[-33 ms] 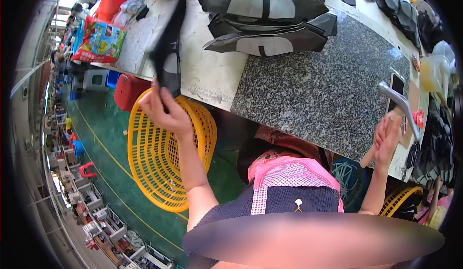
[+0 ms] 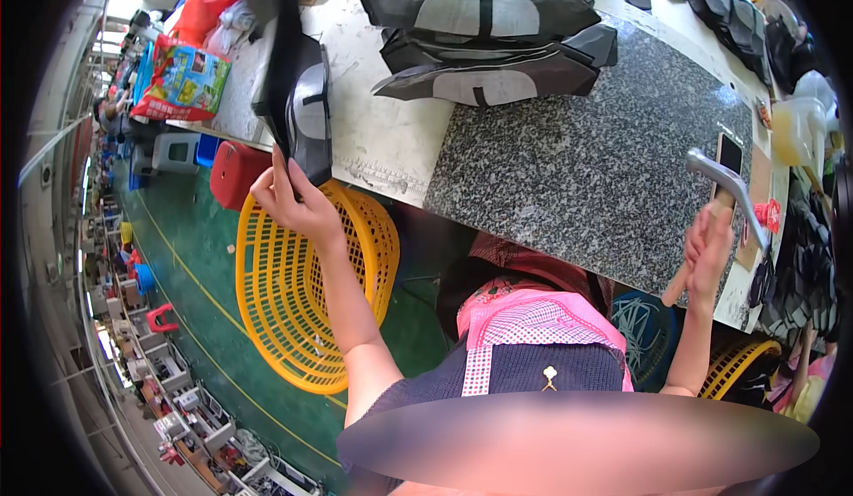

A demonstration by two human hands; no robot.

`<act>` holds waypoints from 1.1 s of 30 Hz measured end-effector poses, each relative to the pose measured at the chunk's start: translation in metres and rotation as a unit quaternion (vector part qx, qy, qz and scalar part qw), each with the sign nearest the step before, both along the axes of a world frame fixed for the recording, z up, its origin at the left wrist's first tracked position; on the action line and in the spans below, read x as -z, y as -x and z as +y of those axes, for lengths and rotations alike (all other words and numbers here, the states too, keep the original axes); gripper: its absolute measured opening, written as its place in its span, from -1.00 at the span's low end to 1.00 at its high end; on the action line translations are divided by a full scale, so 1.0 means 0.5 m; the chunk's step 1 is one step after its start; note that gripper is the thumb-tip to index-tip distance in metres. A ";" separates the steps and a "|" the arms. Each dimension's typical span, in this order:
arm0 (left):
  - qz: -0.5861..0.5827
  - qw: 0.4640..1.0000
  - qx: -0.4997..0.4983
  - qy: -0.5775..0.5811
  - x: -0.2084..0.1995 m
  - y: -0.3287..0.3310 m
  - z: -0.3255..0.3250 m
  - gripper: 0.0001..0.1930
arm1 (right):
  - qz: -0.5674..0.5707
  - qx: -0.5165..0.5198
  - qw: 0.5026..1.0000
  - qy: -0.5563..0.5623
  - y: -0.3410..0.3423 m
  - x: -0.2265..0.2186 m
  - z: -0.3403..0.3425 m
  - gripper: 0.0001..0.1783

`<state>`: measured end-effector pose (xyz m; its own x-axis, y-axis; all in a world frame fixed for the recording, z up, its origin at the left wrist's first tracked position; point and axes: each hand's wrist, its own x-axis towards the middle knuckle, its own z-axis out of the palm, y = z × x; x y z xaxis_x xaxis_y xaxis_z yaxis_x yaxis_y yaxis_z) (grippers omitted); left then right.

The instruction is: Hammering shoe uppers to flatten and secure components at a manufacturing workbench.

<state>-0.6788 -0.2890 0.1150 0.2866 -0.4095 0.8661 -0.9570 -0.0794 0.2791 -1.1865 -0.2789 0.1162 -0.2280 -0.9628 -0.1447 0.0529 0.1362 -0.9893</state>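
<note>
My left hand [image 2: 298, 204] pinches the lower end of a long black flat piece [image 2: 277, 69], raised on edge over the left part of the table. Right beside it lies another black piece with a grey rounded patch [image 2: 311, 109]; the two partly overlap in view. My right hand [image 2: 708, 245] is wrapped round the wooden handle of a hammer [image 2: 730, 185], its curved metal head up over the right side of the table. Between my hands is a speckled stone slab [image 2: 569, 167]. At its far left edge lie stacked black pieces with grey patches [image 2: 480, 12].
Yellow plastic baskets [image 2: 258, 318] stand on the floor below my left hand, near a red stool [image 2: 240, 174]. A phone [image 2: 730, 151] lies behind the hammer. At the far right are a cloudy plastic jug [image 2: 795, 132] and more dark pieces. A colourful bag [image 2: 184, 78] sits far left.
The black piece in my left hand has swung left, uncovering more of the patched piece beside it. My right hand and the hammer have shifted slightly left.
</note>
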 end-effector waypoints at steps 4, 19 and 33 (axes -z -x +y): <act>-0.063 0.915 -0.140 -0.374 0.131 -0.166 -0.010 -0.72 | 0.060 -0.085 0.994 -0.037 -0.027 0.032 -0.034 -0.46; -0.075 0.913 0.239 -0.323 0.060 0.145 -0.246 -0.49 | 0.394 -0.308 0.848 0.176 -0.354 -0.015 -0.330 -0.47; 0.140 0.597 0.674 -0.412 0.000 0.455 0.041 -0.78 | 0.506 -0.331 0.773 0.193 -0.367 -0.060 -0.346 -0.36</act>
